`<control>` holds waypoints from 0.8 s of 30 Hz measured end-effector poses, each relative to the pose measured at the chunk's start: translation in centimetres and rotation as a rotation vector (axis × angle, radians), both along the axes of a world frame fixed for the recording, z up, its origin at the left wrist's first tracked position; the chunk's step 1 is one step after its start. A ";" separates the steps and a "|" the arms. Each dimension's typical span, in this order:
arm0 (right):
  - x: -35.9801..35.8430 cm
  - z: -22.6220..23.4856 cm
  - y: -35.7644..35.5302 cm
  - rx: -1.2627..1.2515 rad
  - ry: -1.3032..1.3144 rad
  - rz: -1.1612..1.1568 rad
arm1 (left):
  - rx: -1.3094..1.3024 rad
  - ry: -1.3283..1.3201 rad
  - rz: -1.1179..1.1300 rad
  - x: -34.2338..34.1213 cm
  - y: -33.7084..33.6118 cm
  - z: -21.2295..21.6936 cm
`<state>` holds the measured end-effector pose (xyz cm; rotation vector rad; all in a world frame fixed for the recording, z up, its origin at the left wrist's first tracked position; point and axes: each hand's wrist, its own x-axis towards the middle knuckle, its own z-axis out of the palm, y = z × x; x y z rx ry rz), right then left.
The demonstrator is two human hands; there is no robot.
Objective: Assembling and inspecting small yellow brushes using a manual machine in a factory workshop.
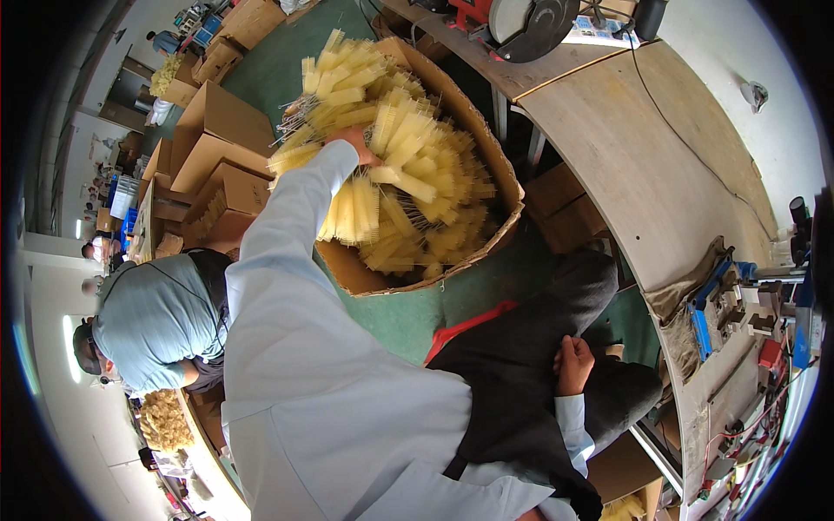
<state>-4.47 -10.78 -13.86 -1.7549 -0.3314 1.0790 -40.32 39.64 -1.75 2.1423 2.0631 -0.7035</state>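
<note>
A cardboard box (499,221) is heaped with yellow bristle brushes (408,139) on thin wire stems. My left arm reaches across to this pile. My left hand (354,143) is sunk among the brushes and closed round some of them, its fingertips partly hidden by bristles. Metal stem ends stick out at the pile's left side. My right hand (573,365) rests on my dark-clad thigh, its fingers curled in, with nothing seen in it.
A wooden workbench (660,148) curves along the right, with a red cutting machine (473,13) at its far end and blue clamps (704,321) nearer. Cardboard cartons (221,130) stand at left, near a bent-over co-worker (161,321). Something red (469,330) lies beside my leg.
</note>
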 end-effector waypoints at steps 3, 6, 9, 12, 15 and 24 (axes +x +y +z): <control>0.2 -0.2 -0.5 0.003 0.020 -0.030 | -0.124 -0.074 0.013 -0.8 2.0 -0.4; 0.6 -0.4 -1.1 0.004 0.036 -0.061 | -0.159 -0.109 -0.033 -1.1 2.7 -1.1; 0.9 -0.9 -1.5 -0.007 0.074 -0.100 | -0.116 -0.190 -0.111 -1.5 2.1 -1.1; 1.3 -1.4 -1.7 0.008 0.105 -0.102 | -0.041 -0.275 -0.161 -2.2 0.9 -0.5; 1.5 -1.7 -1.7 0.028 0.105 -0.119 | -0.116 -0.274 -0.156 -1.9 1.1 -0.3; 1.3 -1.2 -3.2 -0.055 0.101 -0.252 | -0.172 -0.338 -0.213 -3.7 5.7 -6.4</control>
